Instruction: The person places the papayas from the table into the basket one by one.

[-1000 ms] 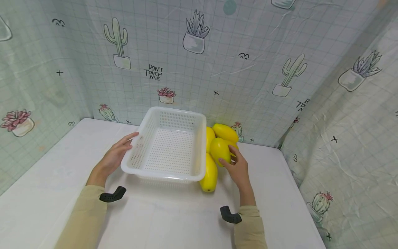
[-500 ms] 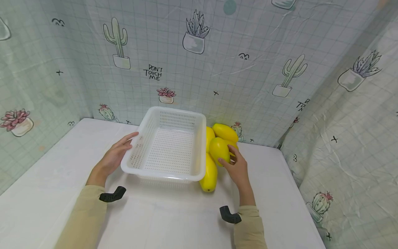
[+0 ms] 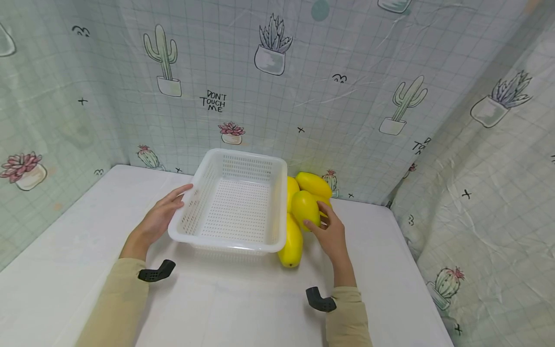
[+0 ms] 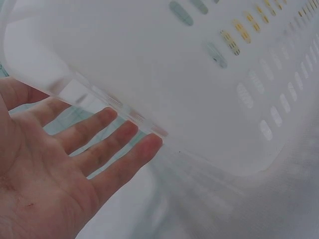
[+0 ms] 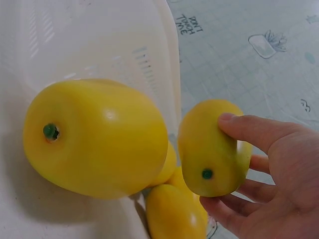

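Overall, the work area consists of a white tabletop point(image 3: 243, 308) backed by a pale cloth point(image 3: 329, 106). Clock directions take the basket point(image 3: 236, 207) as centre, with 12 o'clock at the far edge in the head view. The cloth rises at 12 o'clock and continues down both sides at 9 and 3 o'clock. Its surface is creased and printed with a fine grid, potted plants point(image 3: 164, 53) and the lettering "DON'T TOUCH ME" point(image 3: 214, 100). The tabletop is smooth and pale, with soft shadows below the basket and forearms.

Left hand point(image 3: 158, 219): located at 9 o'clock, fingers extended, their tips at the basket's rim. Right hand point(image 3: 333, 236): located at 3 o'clock, thumb and fingers grasping a yellow fruit point(image 3: 305, 210). The held fruit shows a green stem end in the right wrist view. Further yellow fruits point(image 3: 291, 246) lie around it, between 2 and 4 o'clock, close beside the basket. Both forearms wear beige sleeves point(image 3: 117, 301) and extend from the near side.
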Tool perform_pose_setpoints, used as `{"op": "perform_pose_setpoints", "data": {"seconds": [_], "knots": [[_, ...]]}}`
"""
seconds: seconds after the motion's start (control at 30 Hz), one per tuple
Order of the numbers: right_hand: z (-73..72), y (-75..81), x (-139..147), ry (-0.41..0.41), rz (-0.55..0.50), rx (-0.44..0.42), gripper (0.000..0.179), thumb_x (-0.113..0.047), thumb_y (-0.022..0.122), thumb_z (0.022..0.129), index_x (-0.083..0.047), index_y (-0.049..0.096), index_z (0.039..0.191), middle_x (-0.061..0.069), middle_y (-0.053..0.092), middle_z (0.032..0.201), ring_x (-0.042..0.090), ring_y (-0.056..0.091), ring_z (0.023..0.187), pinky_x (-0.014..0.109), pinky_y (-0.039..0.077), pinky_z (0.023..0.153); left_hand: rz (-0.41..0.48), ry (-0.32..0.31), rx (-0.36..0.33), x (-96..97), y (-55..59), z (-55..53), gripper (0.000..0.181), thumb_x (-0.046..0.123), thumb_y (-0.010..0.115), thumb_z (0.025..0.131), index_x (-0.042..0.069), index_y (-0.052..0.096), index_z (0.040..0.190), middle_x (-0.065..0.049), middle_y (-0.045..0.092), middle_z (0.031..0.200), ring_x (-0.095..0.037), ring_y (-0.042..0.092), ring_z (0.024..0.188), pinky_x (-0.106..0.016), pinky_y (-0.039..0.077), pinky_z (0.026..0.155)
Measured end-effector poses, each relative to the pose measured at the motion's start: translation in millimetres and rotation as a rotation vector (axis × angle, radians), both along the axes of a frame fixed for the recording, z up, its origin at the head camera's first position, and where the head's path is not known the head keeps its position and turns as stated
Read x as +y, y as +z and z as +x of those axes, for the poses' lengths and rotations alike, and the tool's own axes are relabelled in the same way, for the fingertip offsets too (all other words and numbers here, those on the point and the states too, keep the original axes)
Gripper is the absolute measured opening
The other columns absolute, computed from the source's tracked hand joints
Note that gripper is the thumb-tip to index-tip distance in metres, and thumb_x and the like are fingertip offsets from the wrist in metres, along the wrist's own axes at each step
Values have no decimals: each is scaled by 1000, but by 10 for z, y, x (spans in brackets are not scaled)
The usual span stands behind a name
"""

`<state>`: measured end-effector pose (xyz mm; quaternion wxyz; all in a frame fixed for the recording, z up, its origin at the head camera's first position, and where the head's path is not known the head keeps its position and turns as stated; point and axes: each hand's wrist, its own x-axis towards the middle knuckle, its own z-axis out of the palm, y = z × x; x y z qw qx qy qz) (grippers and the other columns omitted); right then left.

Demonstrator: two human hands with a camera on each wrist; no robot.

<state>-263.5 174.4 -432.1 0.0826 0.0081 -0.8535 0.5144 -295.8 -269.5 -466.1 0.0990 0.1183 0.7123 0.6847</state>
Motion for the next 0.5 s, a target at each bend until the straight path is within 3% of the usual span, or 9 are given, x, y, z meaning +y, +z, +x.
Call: {"op": "perform_pose_setpoints", "data": {"seconds": [0.27, 0.5], "knots": [[0, -12, -7, 13, -12, 19, 65, -33, 75, 84, -22, 46, 141, 3, 49, 145, 28, 54, 125, 41, 47, 104, 1, -4, 7, -1, -10, 4, 52, 33, 37, 104, 32, 22, 154, -3, 18, 163, -8, 36, 133, -36, 32, 103], [2, -11, -23, 11, -3, 24, 65, -33, 75, 84, -23, 46, 141, 3, 49, 145, 28, 55, 124, 40, 48, 103, 2, 8, 1, 5, -16, 1, 52, 33, 37, 104, 33, 22, 154, -1, 17, 163, -8, 35, 134, -45, 28, 109]]}}
